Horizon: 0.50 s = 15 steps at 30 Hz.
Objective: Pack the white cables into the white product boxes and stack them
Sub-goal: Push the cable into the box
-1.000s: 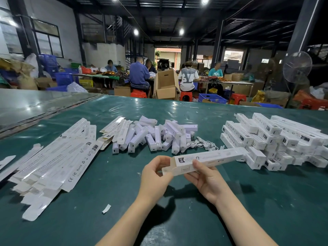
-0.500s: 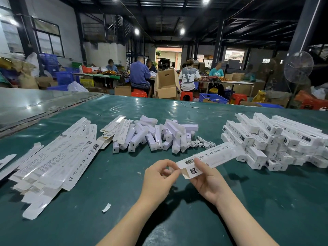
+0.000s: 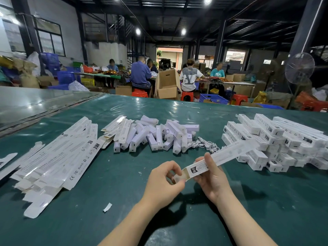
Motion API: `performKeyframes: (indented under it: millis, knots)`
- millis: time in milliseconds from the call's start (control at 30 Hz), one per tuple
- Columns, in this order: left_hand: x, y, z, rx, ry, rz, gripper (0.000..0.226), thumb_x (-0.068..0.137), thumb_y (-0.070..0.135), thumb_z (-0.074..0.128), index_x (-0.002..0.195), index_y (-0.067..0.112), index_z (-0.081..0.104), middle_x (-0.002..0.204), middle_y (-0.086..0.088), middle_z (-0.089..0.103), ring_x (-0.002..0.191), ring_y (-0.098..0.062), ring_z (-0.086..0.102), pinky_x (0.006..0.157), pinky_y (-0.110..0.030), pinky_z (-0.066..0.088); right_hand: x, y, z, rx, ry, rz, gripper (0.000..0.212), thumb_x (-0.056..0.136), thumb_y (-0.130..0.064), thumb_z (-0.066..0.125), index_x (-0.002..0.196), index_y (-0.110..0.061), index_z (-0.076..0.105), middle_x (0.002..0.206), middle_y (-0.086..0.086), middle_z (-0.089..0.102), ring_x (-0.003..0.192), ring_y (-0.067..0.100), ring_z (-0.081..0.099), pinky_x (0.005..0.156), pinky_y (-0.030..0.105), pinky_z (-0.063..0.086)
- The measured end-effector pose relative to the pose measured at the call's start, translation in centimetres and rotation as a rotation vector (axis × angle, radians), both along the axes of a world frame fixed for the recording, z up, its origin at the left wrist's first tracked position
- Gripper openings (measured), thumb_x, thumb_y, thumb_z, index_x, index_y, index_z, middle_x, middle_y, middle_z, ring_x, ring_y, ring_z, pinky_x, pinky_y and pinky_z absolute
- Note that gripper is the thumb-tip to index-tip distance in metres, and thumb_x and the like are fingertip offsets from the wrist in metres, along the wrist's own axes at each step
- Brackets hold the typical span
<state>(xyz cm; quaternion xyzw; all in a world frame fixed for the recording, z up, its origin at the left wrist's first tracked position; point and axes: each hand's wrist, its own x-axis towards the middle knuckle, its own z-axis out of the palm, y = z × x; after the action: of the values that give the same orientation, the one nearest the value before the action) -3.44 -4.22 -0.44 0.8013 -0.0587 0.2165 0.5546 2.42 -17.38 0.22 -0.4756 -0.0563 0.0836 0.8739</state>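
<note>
While pinching the near end flap (image 3: 179, 177) with the curled left hand (image 3: 165, 181), grips the white box (image 3: 229, 154) in the right hand (image 3: 211, 176), now swung from level to slanting above the green table (image 3: 266, 201) toward the packed stack (image 3: 276, 139), probably closing it for stacking.

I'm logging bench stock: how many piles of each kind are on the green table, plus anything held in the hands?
Flat box blanks: 1 pile
White bar units: 1 pile
White cables: 1 tangle
Packed boxes: 1 stack
Held box, in left hand and right hand: 1
Total: 5
</note>
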Motion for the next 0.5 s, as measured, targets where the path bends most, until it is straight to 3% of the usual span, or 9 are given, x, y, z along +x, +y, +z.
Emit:
performKeyframes:
  millis: [167,300,367,433,500]
  knots:
    - [0.15,0.34,-0.12,0.064,-0.051,-0.01,0.033,0.07,0.002,0.065,0.057,0.022,0.042,0.048,0.013,0.044,0.045,-0.005,0.035,0.048,-0.011,0.028,-0.15,-0.05,-0.18,-0.055,-0.025,0.134,0.086,0.011,-0.057,0.089,0.072,-0.007,0.055,0.056,0.003,0.058,0.048,0.013,0.059,0.042,0.02,0.047]
    - [-0.14,0.51,0.32,0.016,-0.079,-0.09,0.02,0.058,0.028,0.06,0.058,0.019,0.041,0.048,0.01,0.038,0.044,-0.005,0.029,0.046,-0.014,0.025,-0.37,0.21,-0.3,-0.121,-0.035,0.219,0.08,0.016,-0.06,0.088,0.068,-0.006,0.06,0.059,0.007,0.059,0.051,0.017,0.059,0.047,0.026,0.051]
    - [-0.05,0.58,0.37,0.009,-0.087,-0.146,0.013,0.06,0.021,0.056,0.065,0.018,0.044,0.055,0.01,0.041,0.049,-0.008,0.034,0.047,-0.016,0.028,-0.24,0.21,-0.32,-0.045,0.019,0.188,0.072,0.015,-0.059,0.088,0.06,-0.009,0.064,0.057,0.006,0.059,0.049,0.015,0.059,0.048,0.023,0.051]
    - [-0.02,0.58,0.15,0.061,-0.092,-0.165,0.016,0.058,0.012,0.05,0.071,0.018,0.044,0.059,0.01,0.041,0.054,-0.011,0.034,0.049,-0.019,0.029,-0.06,0.13,-0.27,0.016,0.077,0.17,0.059,0.03,-0.057,0.087,0.058,-0.009,0.065,0.058,0.008,0.058,0.049,0.015,0.06,0.049,0.022,0.053]
    - [0.02,0.5,-0.11,0.114,-0.089,-0.147,0.018,0.058,0.013,0.05,0.073,0.019,0.042,0.059,0.01,0.04,0.054,-0.011,0.032,0.05,-0.019,0.029,-0.04,0.09,-0.21,0.011,0.101,0.17,0.051,0.055,-0.056,0.067,0.067,-0.006,0.062,0.062,0.01,0.059,0.053,0.017,0.061,0.058,0.028,0.055]
